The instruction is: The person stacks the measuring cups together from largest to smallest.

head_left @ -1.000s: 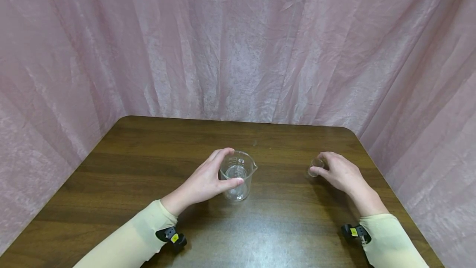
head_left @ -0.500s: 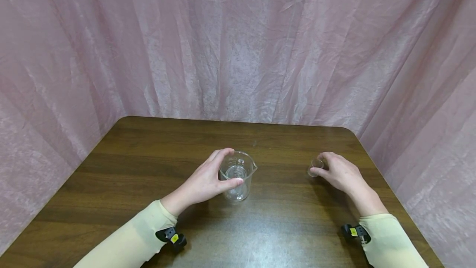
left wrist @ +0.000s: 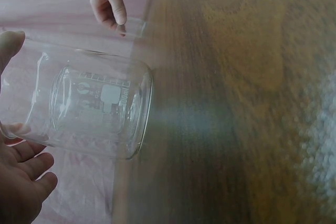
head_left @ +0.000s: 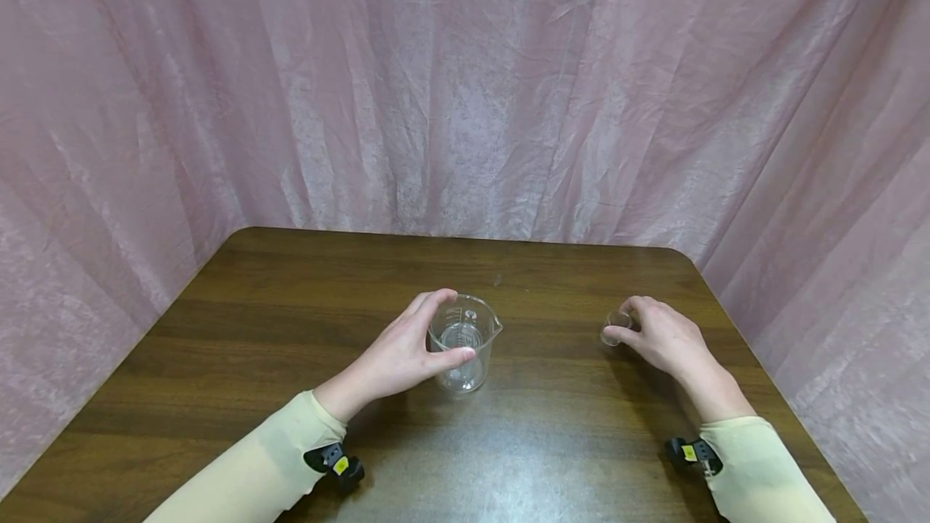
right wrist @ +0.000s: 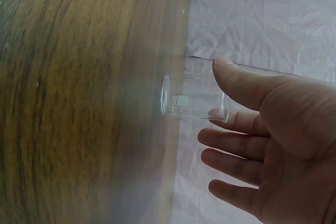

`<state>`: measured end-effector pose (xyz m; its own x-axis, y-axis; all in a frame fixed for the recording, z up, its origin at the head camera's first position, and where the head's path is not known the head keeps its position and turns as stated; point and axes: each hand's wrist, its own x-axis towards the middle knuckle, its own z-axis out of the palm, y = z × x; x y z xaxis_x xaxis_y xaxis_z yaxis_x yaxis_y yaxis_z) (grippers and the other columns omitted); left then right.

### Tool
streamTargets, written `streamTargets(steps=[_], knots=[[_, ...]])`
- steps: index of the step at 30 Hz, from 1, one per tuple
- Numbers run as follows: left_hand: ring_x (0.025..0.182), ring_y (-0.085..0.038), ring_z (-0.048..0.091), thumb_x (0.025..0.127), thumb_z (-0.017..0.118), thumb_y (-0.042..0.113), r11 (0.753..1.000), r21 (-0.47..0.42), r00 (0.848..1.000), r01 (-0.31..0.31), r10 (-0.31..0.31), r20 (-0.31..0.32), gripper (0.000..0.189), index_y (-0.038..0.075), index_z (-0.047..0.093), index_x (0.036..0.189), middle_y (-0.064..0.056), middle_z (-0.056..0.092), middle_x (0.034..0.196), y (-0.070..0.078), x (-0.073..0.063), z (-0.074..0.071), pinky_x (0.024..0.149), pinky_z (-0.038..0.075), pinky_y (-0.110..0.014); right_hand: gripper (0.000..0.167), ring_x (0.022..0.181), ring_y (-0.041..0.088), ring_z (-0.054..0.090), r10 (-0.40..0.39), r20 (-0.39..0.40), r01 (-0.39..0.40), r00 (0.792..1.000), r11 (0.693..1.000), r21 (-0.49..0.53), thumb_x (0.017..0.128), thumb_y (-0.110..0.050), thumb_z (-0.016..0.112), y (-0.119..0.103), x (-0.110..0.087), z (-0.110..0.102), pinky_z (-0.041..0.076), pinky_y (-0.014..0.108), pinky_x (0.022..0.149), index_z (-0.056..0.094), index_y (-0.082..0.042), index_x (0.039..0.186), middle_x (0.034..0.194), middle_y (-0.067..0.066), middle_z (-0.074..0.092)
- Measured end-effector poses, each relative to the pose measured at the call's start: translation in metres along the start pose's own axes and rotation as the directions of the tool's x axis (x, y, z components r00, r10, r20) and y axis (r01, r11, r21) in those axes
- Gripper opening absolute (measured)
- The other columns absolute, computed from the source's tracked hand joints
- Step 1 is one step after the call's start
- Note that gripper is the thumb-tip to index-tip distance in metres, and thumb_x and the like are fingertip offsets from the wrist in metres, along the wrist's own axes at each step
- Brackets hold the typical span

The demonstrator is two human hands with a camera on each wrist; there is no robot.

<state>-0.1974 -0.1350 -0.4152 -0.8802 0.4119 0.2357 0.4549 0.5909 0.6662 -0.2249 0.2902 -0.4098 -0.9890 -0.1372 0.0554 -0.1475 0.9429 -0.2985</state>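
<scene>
A large clear glass beaker (head_left: 479, 363) with a pouring spout stands upright at the middle of the table. My left hand (head_left: 403, 349) holds it near the rim, thumb on the near side and fingers on the far side. In the left wrist view, a smaller glass beaker (left wrist: 86, 100) shows inside the large one, its rim well below the outer rim. To the right, my right hand (head_left: 668, 337) pinches a small clear beaker (right wrist: 194, 98) near its rim between thumb and index finger. The other fingers (right wrist: 233, 163) of that hand are loosely bent, off the glass.
The brown wooden table (head_left: 291, 289) has rounded far corners. Pink curtains (head_left: 465, 87) hang behind it and along both sides. Tiny pale specks (head_left: 497, 279) lie behind the large beaker. Each wrist wears a black camera strap (head_left: 336, 461) over a pale sleeve.
</scene>
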Motion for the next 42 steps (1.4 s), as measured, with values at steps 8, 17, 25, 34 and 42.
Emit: streamTargets(steps=[8,17,25,34,42], knots=[[0.141,-0.034,0.058,0.092,0.087,0.057,1.000,0.002,1.000,-0.011,0.011,-0.009,0.090,0.017,0.046,0.162,-0.005,0.054,0.158,0.0001,0.0015,0.0005,0.112,0.049,-0.058,0.049,0.107,0.039,0.070,0.005,0.012,-0.005,1.000,1.000,-0.008,0.096,-0.048,0.084,-0.0011,-0.0006,-0.0044,0.055,0.063,0.086,0.075,-0.006,0.119,0.119,0.018,0.075],[0.140,-0.033,0.059,0.093,0.086,0.057,1.000,0.005,0.999,-0.030,0.030,-0.021,0.089,0.016,0.048,0.161,-0.005,0.055,0.157,-0.0012,0.0022,0.0007,0.112,0.049,-0.059,0.046,0.109,0.041,0.072,-0.007,0.020,0.007,1.000,1.000,0.001,0.097,-0.040,0.085,-0.0019,-0.0008,-0.0069,0.055,0.064,0.087,0.076,-0.004,0.123,0.122,0.020,0.076],[0.143,-0.031,0.056,0.092,0.086,0.057,1.000,0.004,1.000,-0.024,0.024,-0.013,0.089,0.017,0.047,0.162,-0.004,0.054,0.158,-0.0005,0.0021,0.0001,0.114,0.048,-0.058,0.048,0.112,0.045,0.071,-0.016,0.017,0.016,1.000,1.000,-0.007,0.098,-0.039,0.085,-0.0015,-0.0010,-0.0060,0.055,0.065,0.088,0.075,-0.001,0.126,0.123,0.023,0.076],[0.143,-0.033,0.057,0.093,0.086,0.057,1.000,0.009,0.999,-0.028,0.028,-0.020,0.089,0.015,0.047,0.161,-0.005,0.055,0.158,-0.0014,0.0017,0.0008,0.113,0.048,-0.059,0.049,0.113,0.045,0.071,-0.020,0.012,0.020,1.000,1.000,-0.009,0.098,-0.040,0.084,-0.0021,-0.0017,-0.0054,0.055,0.066,0.089,0.076,-0.001,0.126,0.125,0.023,0.075],[0.143,-0.035,0.057,0.093,0.086,0.058,1.000,0.002,1.000,-0.022,0.022,-0.016,0.089,0.015,0.047,0.161,-0.006,0.054,0.158,-0.0021,0.0004,0.0018,0.114,0.048,-0.059,0.045,0.106,0.040,0.072,-0.034,-0.026,0.033,0.999,0.999,-0.006,0.097,-0.042,0.085,-0.0037,-0.0028,-0.0011,0.055,0.065,0.087,0.078,-0.004,0.121,0.119,0.019,0.077]])
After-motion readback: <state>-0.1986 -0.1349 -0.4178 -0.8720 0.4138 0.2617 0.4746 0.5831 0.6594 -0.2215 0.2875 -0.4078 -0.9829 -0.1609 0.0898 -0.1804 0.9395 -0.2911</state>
